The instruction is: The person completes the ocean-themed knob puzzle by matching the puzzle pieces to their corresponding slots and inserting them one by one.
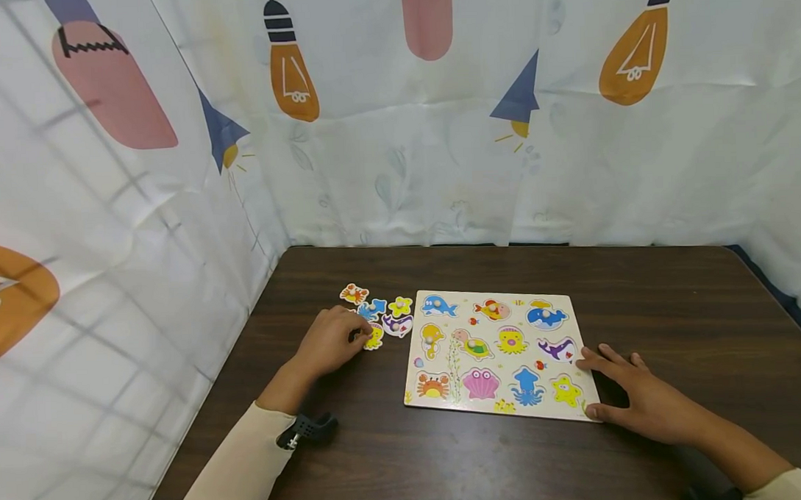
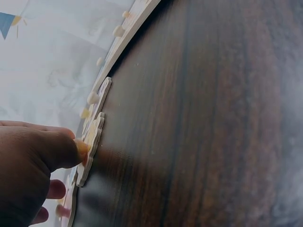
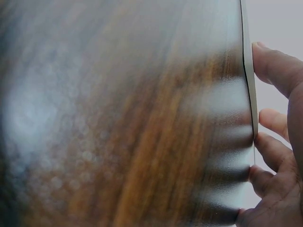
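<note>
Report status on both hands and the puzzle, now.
Left hand pinching yellow puzzle piece. Right hand touching puzzle board at right edge. Loose purple whale piece between left hand and board.

One digit of the right hand (image 3: 284,170) touches the thin board's (image 3: 248,75) pale edge; other fingers spread past the board's end. Beside the board stretches a glossy, wood-grained tabletop (image 3: 142,118), partly blurred.
</note>
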`<control>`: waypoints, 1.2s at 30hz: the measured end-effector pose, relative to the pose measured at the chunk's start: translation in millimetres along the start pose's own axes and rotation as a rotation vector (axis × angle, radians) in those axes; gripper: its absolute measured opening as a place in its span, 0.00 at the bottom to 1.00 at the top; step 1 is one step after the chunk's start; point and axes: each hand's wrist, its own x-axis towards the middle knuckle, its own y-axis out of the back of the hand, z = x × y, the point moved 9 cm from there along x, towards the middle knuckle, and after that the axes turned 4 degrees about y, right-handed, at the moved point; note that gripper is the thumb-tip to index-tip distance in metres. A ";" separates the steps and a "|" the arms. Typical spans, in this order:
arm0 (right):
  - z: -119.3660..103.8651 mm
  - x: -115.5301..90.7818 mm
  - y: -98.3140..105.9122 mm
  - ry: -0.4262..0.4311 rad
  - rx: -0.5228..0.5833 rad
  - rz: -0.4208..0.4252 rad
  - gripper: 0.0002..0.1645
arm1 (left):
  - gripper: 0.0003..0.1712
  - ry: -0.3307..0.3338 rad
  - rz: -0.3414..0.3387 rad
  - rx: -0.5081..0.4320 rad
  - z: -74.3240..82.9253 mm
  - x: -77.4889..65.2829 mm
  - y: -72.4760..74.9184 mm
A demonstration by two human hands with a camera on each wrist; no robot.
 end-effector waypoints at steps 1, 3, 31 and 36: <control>-0.1 0.0 0.0 -0.001 -0.001 0.000 0.49 | 0.05 0.003 -0.005 0.001 -0.5 0.0 -0.5; -0.4 -0.1 0.2 -0.003 -0.002 0.001 0.48 | 0.05 0.003 -0.011 0.004 -0.5 0.1 -0.9; -2.2 -1.3 2.2 0.009 0.013 0.009 0.49 | 0.03 -0.101 0.034 -0.007 38.3 18.7 3.3; -2.5 -1.5 1.7 0.009 0.011 0.009 0.49 | 0.03 -0.128 0.033 -0.002 52.4 25.0 1.8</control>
